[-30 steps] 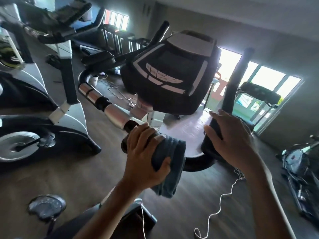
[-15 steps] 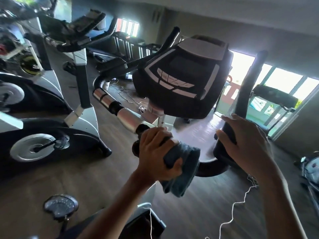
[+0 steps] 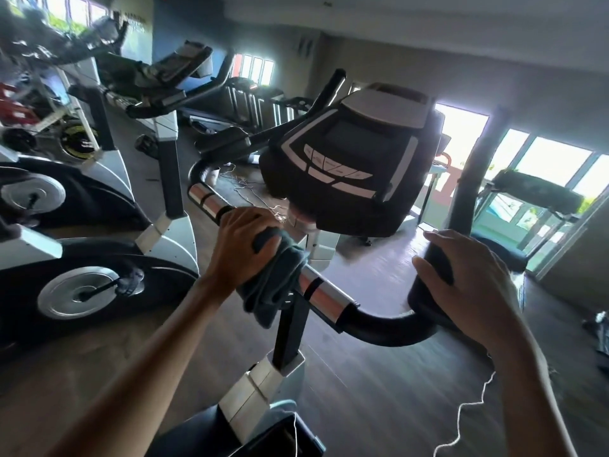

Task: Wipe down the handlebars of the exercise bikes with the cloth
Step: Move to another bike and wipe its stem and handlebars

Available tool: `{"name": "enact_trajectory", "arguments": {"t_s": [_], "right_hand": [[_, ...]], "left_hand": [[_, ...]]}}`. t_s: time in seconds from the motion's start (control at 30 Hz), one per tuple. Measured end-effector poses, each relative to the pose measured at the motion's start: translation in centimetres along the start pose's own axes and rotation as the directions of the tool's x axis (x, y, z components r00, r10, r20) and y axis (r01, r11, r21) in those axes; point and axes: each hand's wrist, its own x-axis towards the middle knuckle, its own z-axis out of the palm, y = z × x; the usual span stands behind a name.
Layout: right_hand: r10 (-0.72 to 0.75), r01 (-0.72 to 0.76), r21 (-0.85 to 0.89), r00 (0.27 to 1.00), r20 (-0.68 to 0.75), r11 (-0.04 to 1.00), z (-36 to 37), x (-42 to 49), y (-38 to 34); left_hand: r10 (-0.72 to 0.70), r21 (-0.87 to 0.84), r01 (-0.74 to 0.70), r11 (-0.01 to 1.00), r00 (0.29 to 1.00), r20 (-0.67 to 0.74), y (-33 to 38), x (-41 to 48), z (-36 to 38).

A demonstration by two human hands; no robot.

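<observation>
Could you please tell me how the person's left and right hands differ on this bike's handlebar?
The left hand grips a dark cloth wrapped round the handlebar; the right hand holds no cloth. The left hand sits on the slanted bar beside a chrome section; the right hand holds the upright black grip at its end. Both curl round the same handlebar.

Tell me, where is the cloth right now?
In the head view, the cloth is left of centre, wrapped round the handlebar under the left hand, just below the console.
</observation>
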Motion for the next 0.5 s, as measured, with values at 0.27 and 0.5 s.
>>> {"name": "enact_trajectory", "arguments": {"t_s": [0.27, 0.5], "right_hand": [[-0.001, 0.002, -0.030, 1.000, 0.013, 1.000, 0.1, 0.2, 0.0], [-0.006, 0.007, -0.047, 1.000, 0.016, 0.999, 0.1, 0.1, -0.1]], "left_hand": [[0.004, -0.130, -0.019, 0.991, 0.994, -0.108, 0.1, -2.3, 1.9], [0.002, -0.064, -0.007, 0.998, 0.998, -0.070, -0.4, -1.0, 1.4]]}}
